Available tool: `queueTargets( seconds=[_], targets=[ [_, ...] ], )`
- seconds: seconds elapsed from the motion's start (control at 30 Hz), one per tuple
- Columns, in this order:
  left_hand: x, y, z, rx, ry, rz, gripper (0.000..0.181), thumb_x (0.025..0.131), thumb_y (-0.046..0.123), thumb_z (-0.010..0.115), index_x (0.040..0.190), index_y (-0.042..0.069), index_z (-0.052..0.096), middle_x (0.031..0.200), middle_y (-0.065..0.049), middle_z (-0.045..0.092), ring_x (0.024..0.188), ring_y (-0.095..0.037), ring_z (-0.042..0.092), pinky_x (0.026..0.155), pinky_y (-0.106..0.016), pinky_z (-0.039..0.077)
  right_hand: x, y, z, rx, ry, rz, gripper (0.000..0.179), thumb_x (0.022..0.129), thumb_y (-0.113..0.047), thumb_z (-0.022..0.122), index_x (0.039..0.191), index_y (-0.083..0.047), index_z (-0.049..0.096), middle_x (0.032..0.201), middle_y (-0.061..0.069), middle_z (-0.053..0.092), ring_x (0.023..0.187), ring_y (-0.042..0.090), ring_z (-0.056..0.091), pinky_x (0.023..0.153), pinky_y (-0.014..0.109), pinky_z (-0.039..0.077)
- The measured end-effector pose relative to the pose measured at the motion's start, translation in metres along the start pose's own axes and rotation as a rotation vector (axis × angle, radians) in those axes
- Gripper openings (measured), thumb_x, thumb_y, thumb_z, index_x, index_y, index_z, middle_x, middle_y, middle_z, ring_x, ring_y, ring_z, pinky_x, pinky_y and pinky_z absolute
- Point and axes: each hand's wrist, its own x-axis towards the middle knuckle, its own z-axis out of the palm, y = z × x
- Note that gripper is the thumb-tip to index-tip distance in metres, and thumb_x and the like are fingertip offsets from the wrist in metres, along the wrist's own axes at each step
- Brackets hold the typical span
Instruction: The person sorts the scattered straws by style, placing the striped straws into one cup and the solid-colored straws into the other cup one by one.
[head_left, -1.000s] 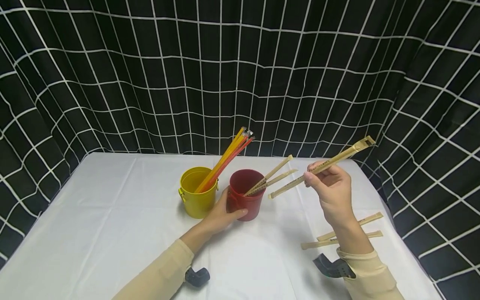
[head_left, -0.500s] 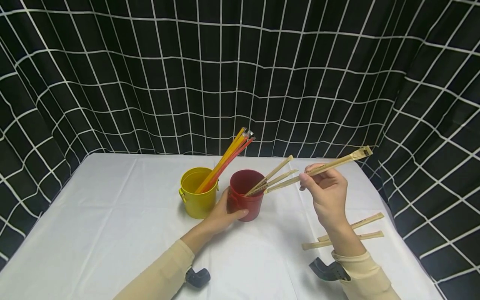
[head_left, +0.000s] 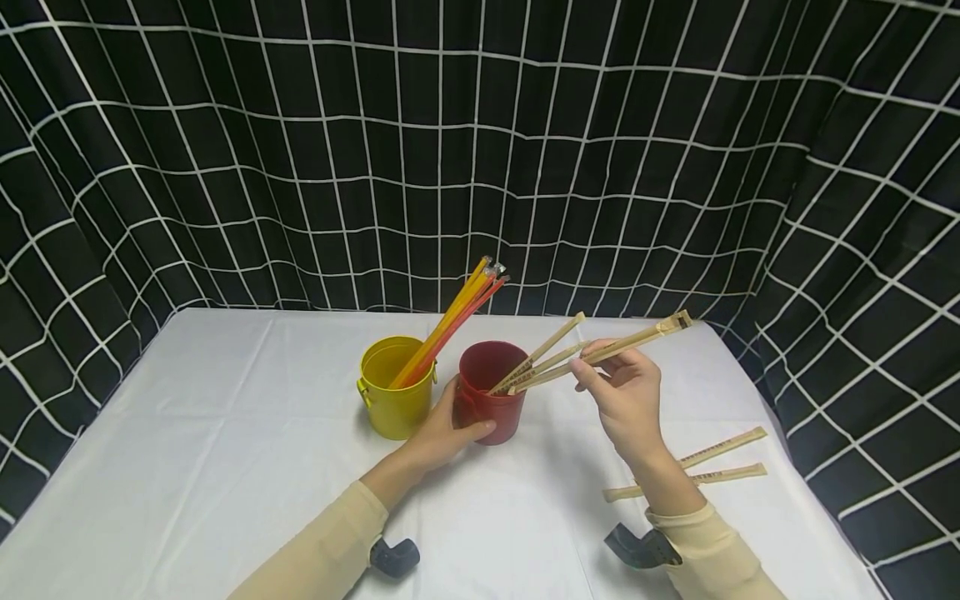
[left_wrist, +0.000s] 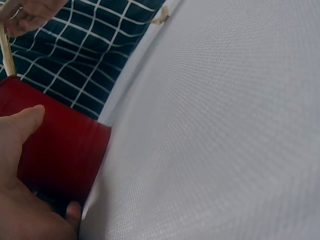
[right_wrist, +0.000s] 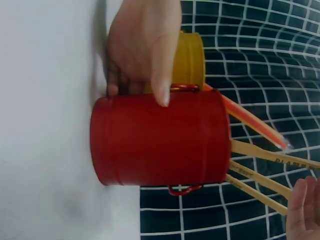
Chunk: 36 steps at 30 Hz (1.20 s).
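My left hand (head_left: 438, 433) grips a small red bucket (head_left: 504, 417) on the white table, its thumb across the near side, as the left wrist view shows with the thumb (left_wrist: 31, 120) on the wall. Two slim tan paper-wrapped sticks (head_left: 557, 330) with dark print lean out of the bucket to the right. Above and right of it, my right hand (head_left: 628, 400) pinches another tan paper-wrapped stick (head_left: 647, 335) between thumb and fingers. This one slants down leftward, its lower end overlapping the bucket's rim in the head view. The right wrist view shows the bucket (right_wrist: 160, 140) and its wire handles side-on.
Left of the red bucket and close to it stands a yellow bucket (head_left: 397, 408). Yellow and orange sticks (head_left: 453, 321) in clear wrapping rise from it toward the right. Two more tan wrapped sticks (head_left: 723, 475) lie at the right, partly behind my right forearm. A black gridded curtain (head_left: 480, 167) backs the table.
My right hand has moved left and slightly down with the wrapped stick, bringing its lower end from beside the red bucket to over its rim. My left hand stays put.
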Motion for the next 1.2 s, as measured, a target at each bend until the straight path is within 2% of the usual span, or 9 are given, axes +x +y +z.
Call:
queueTargets(
  seconds=[0.07,0.13,0.27,0.4,0.53,0.63,0.77,1.0,1.2],
  targets=[
    [0.0,0.0,0.0,0.002,0.001,-0.001,0.095,0.091,0.035,0.074,0.163,0.02,0.014,0.169,-0.007,0.024,0.158,-0.032,0.018,0.124,-0.064,0.022,-0.001,0.003,0.002,-0.026,-0.008,0.013,0.028,0.088,0.002,0.074,0.097,0.022,0.057,0.099,0.007,0.071,0.083,0.007,0.07,0.062,0.017,0.057],
    [0.001,0.0,0.0,0.002,0.003,-0.002,0.095,0.091,0.034,0.074,0.163,0.021,0.014,0.169,-0.006,0.024,0.158,-0.032,0.018,0.124,-0.064,0.023,-0.002,0.005,0.003,-0.041,-0.013,0.028,0.026,0.088,0.003,0.073,0.097,0.022,0.058,0.099,0.007,0.07,0.084,0.007,0.07,0.062,0.017,0.056],
    [0.0,-0.001,0.0,0.006,0.005,-0.008,0.095,0.091,0.034,0.075,0.163,0.021,0.014,0.168,-0.007,0.025,0.158,-0.033,0.019,0.123,-0.064,0.024,-0.004,0.011,0.007,-0.06,-0.015,0.046,0.009,0.086,0.01,0.071,0.092,0.011,0.065,0.097,0.006,0.068,0.081,0.006,0.069,0.06,0.016,0.055],
    [0.001,-0.001,0.0,0.004,0.003,-0.004,0.095,0.091,0.034,0.074,0.163,0.02,0.014,0.168,-0.007,0.025,0.158,-0.033,0.019,0.123,-0.064,0.024,-0.005,0.016,0.01,-0.078,-0.022,0.069,0.011,0.086,0.012,0.07,0.09,0.002,0.068,0.094,0.006,0.067,0.074,0.005,0.066,0.058,0.017,0.054],
    [0.001,-0.001,0.0,-0.003,0.001,0.007,0.095,0.091,0.034,0.074,0.163,0.02,0.015,0.168,-0.007,0.026,0.157,-0.032,0.02,0.124,-0.063,0.024,-0.006,0.017,0.011,-0.125,-0.056,0.113,0.007,0.088,0.007,0.071,0.094,0.006,0.067,0.092,0.0,0.07,0.067,0.004,0.064,0.057,0.017,0.053],
    [0.001,-0.001,0.0,-0.007,0.001,0.007,0.094,0.091,0.034,0.074,0.163,0.021,0.015,0.168,-0.007,0.026,0.157,-0.032,0.02,0.124,-0.063,0.024,-0.006,0.017,0.011,-0.147,-0.086,0.152,0.012,0.09,0.003,0.071,0.097,0.01,0.066,0.09,-0.005,0.071,0.067,0.003,0.063,0.057,0.017,0.054],
    [0.002,-0.001,0.0,-0.009,0.0,0.01,0.095,0.091,0.034,0.074,0.163,0.021,0.014,0.168,-0.007,0.026,0.157,-0.032,0.02,0.124,-0.063,0.023,-0.006,0.016,0.011,-0.101,-0.108,0.198,0.018,0.091,0.002,0.07,0.102,0.014,0.063,0.091,-0.006,0.071,0.066,0.002,0.063,0.059,0.017,0.056],
    [0.002,-0.001,0.0,-0.011,-0.003,0.009,0.095,0.091,0.034,0.074,0.163,0.021,0.014,0.168,-0.006,0.025,0.158,-0.031,0.018,0.125,-0.063,0.022,-0.006,0.014,0.011,-0.03,-0.129,0.222,0.028,0.091,0.006,0.067,0.115,0.016,0.055,0.093,-0.009,0.072,0.07,0.002,0.066,0.062,0.018,0.058],
    [0.002,-0.002,-0.001,-0.013,-0.008,0.017,0.094,0.091,0.034,0.074,0.163,0.021,0.014,0.168,-0.006,0.025,0.158,-0.031,0.018,0.125,-0.063,0.022,-0.005,0.009,0.01,-0.015,-0.079,0.2,0.026,0.091,0.007,0.066,0.115,0.014,0.057,0.09,-0.01,0.071,0.068,0.003,0.065,0.062,0.018,0.058]
  ],
)
